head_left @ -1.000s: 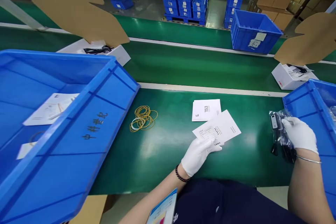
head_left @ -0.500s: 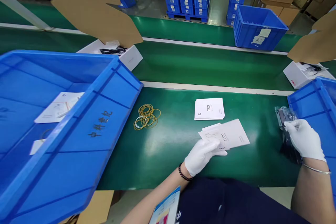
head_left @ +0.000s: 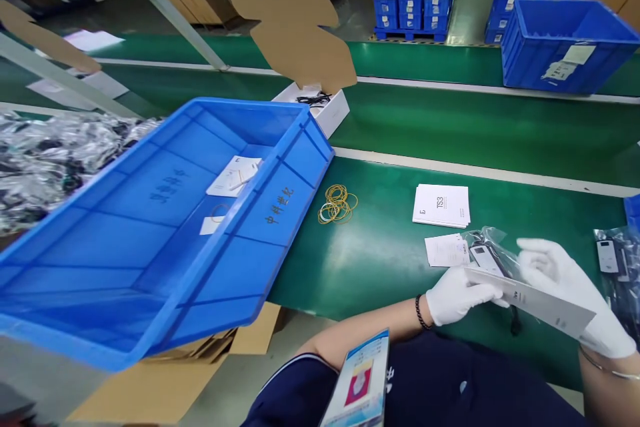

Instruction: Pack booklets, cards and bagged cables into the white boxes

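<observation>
My left hand [head_left: 463,295], in a white glove, grips one end of a white booklet [head_left: 543,301] tilted above the green table. My right hand [head_left: 580,293], also gloved, is behind the booklet's far end. Its forefinger reaches out and the other fingers curl loosely, with nothing visible in them. Beside its fingertips, a power adapter [head_left: 486,259] with a white label lies in a clear plastic bag, partly hidden by the booklet. Small white cards [head_left: 447,251] lie left of the bag. Behind them is a stack of white TS3 booklets [head_left: 441,205].
Yellow rubber bands [head_left: 339,204] lie beside a large blue crate [head_left: 250,250] on the left, which holds some papers. Another bagged adapter [head_left: 614,263] lies at the right edge. An opened white box [head_left: 336,115] with cables and a blue bin [head_left: 565,47] stand farther back.
The bagged adapter has come from the right to beside the small cards. My left hand has moved right with the booklet, leaving the cards on the table. The view has swung left.
</observation>
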Demonstrator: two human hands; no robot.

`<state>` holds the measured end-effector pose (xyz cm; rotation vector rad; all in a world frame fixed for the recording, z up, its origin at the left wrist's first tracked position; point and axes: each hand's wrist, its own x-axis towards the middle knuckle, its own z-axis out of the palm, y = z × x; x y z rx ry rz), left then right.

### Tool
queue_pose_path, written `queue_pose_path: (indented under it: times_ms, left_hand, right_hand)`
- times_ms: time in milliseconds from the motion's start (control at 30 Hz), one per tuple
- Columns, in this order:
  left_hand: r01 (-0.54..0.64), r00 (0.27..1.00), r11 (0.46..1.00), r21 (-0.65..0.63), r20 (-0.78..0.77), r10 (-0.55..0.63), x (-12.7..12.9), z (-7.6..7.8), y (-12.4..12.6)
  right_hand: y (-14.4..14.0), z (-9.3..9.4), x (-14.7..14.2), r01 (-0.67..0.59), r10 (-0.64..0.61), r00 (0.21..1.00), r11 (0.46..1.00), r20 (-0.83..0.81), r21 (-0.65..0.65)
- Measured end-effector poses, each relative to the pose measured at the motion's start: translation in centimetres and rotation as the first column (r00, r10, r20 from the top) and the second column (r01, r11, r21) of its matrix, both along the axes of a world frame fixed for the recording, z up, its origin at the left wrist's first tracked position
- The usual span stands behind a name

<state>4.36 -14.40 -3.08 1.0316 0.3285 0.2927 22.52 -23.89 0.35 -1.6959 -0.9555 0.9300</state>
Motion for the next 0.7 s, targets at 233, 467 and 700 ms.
queue_pose_path:
  times_ms: [233, 467, 700]
  left_hand:
    - [0.008, 1.000, 0.968, 0.251, 0.020, -0.013, 0.1, -1.3, -0.2]
    - [0.001, 0.998, 0.943, 0.334, -0.055, 0.019, -0.2, -1.4, -0.1]
    - [0.005, 0.999, 0.919, 0.395, -0.042, 0.013, 0.0, -0.5, 0.0]
  right_hand:
    - [3.6, 2.8, 1.0, -0.232, 0.280, 0.924, 0.951, 0.260, -0.203]
    - [3.4, 3.1, 2.0, -0.037, 0.028, 0.973, 0.999, 0.228, 0.037]
    - [1.4, -0.1, 0.9, -0.187, 0.222, 0.954, 0.966, 0.200, -0.181]
